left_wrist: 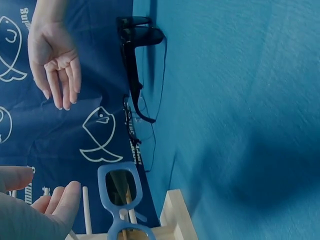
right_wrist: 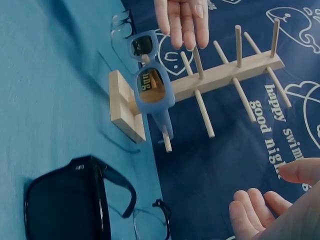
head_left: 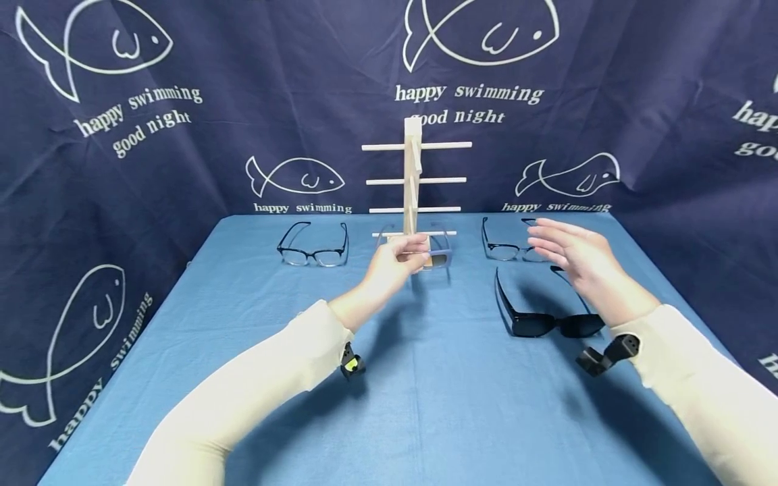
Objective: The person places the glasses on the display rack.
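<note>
Blue-framed sunglasses [head_left: 449, 257] [left_wrist: 102, 189] [right_wrist: 165, 102] hang on the lowest rods of a wooden stand [head_left: 413, 131] [left_wrist: 179, 215] [right_wrist: 255, 67]. My left hand [head_left: 394, 262] [left_wrist: 42, 212] [right_wrist: 182, 20] is in front of them in the head view; both wrist views show a gap between its fingers and the frame. My right hand [head_left: 580, 260] [left_wrist: 56, 57] [right_wrist: 275, 212] is raised at the right with relaxed fingers, holding nothing. Below it on the table lie black sunglasses [head_left: 535, 325] [left_wrist: 131, 65] [right_wrist: 65, 200], and behind them thin-framed glasses [head_left: 504, 252] [right_wrist: 165, 212], partly hidden by the hand.
Another pair of dark-framed glasses [head_left: 312, 256] [right_wrist: 122, 25] lies left of the stand on the blue tablecloth [head_left: 425, 405]. Three higher levels of rods jut out from the stand's post. A dark blue curtain [head_left: 292, 101] with fish drawings rises behind the table.
</note>
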Demonstrator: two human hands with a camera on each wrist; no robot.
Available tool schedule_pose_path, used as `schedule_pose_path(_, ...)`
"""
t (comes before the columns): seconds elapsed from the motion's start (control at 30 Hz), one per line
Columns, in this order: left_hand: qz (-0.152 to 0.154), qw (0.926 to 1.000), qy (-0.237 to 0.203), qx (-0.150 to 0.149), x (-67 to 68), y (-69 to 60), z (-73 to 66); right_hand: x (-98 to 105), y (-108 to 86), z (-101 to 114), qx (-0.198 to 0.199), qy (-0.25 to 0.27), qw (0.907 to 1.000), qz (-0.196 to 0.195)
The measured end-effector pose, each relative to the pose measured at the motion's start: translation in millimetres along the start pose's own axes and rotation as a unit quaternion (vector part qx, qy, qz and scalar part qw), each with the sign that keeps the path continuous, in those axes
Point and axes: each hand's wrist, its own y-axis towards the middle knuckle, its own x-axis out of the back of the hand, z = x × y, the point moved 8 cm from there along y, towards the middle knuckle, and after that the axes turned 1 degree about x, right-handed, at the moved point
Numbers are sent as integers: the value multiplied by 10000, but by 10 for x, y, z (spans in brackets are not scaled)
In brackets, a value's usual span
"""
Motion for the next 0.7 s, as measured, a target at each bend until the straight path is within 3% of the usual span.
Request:
schedule_pose_path(0.37, 218, 9994, -205, 149, -254, 2, -30, 193, -23, -16, 2, -198, 9997, -166)
schedule_pose_path(0.7, 542, 9967, -391, 453, -499, 30, 54, 370, -30, -12, 105, 89, 9999, -93)
